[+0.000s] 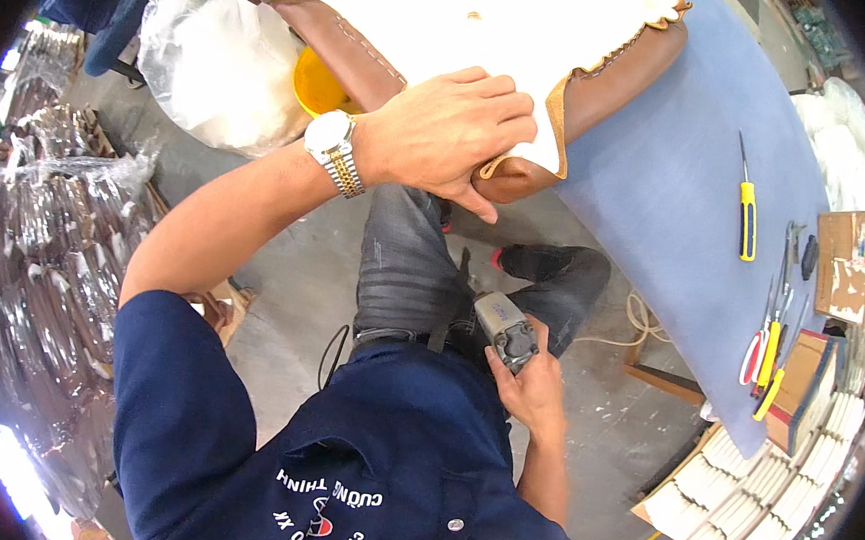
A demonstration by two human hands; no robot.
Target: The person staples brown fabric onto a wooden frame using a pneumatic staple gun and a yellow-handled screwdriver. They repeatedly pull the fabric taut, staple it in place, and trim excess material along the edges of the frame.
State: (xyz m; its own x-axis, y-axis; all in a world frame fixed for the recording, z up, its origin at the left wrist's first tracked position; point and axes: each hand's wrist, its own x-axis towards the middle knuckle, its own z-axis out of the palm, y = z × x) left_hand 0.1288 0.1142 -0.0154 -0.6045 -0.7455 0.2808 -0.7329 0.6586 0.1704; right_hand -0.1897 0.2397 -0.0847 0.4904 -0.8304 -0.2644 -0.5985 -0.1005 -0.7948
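A seat piece covered in brown leather (627,68) lies with its bright white underside (450,15) up at the top of the view, partly on the blue-covered table. Along two sides, rows of staples run near the raw leather edge. My left hand (462,132) grips its near corner, fingers over the white face and thumb below on the leather. Lower down, close to my lap, my right hand (533,377) is wrapped round a grey staple gun (507,325), apart from the seat piece. The gun's front end is hidden against my dark trousers.
On the blue table (656,235) lie a yellow-handled screwdriver (748,222), several other hand tools (773,354) and small boxes (842,264). Plastic-wrapped brown pieces (41,273) are stacked at left, beside a clear bag (215,74) and yellow bucket (320,82). A hose (640,320) lies on the floor.
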